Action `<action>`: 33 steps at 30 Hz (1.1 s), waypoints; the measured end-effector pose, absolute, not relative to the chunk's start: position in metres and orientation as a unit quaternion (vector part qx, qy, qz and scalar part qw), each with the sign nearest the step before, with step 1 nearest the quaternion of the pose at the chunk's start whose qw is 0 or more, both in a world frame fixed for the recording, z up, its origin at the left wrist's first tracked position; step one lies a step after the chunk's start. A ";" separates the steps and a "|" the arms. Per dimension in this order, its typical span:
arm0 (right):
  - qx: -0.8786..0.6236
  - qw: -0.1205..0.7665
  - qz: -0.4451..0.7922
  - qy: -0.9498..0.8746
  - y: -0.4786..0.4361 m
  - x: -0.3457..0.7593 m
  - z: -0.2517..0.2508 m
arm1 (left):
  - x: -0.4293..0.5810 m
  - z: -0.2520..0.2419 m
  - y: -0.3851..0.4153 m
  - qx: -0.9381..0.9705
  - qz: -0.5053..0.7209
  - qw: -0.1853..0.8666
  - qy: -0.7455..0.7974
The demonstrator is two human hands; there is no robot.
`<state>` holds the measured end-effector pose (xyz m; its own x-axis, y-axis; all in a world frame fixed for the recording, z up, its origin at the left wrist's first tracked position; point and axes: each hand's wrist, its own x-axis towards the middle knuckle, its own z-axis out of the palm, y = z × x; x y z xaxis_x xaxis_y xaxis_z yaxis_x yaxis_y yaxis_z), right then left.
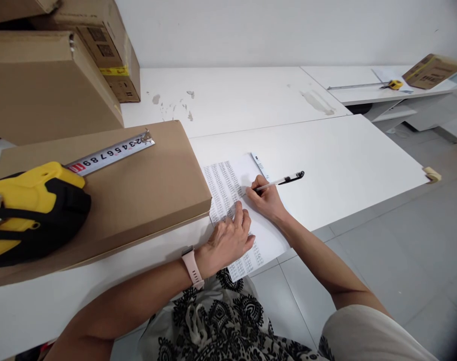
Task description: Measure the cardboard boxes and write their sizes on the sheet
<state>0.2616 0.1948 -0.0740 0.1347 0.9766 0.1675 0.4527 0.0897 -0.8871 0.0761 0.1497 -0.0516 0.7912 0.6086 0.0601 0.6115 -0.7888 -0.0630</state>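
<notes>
A printed sheet of paper filled with columns of small figures lies on the white table, its near end hanging over the edge. My left hand, with a pink watch on the wrist, rests flat on the sheet, a finger pointing at a row. My right hand grips a white pen with a black cap end, its tip touching the paper. A flat cardboard box lies just left of the sheet with a yellow and black tape measure on top, its blade pulled out a little.
Stacked cardboard boxes stand at the back left. Another white table at the back right carries a second tape measure and a small box. Grey floor tiles lie to the right; a foam corner pad sits on the table corner.
</notes>
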 end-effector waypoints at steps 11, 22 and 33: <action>-0.590 0.423 0.140 -0.673 0.201 0.266 -0.080 | 0.077 -0.049 0.152 -0.944 -0.007 0.003 -0.329; -0.603 0.399 0.082 -0.686 0.204 0.263 -0.088 | -0.015 0.030 0.122 -0.843 -0.445 0.065 -0.295; -0.520 0.524 0.195 -0.646 0.190 0.203 -0.004 | -0.134 0.076 0.170 -0.649 -0.402 -0.028 -0.645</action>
<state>0.2029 0.1903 -0.0036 0.0896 0.8760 0.4739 0.4669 0.3834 -0.7969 -0.1343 0.1699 0.0761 -0.1560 0.8601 0.4857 0.8146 -0.1661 0.5557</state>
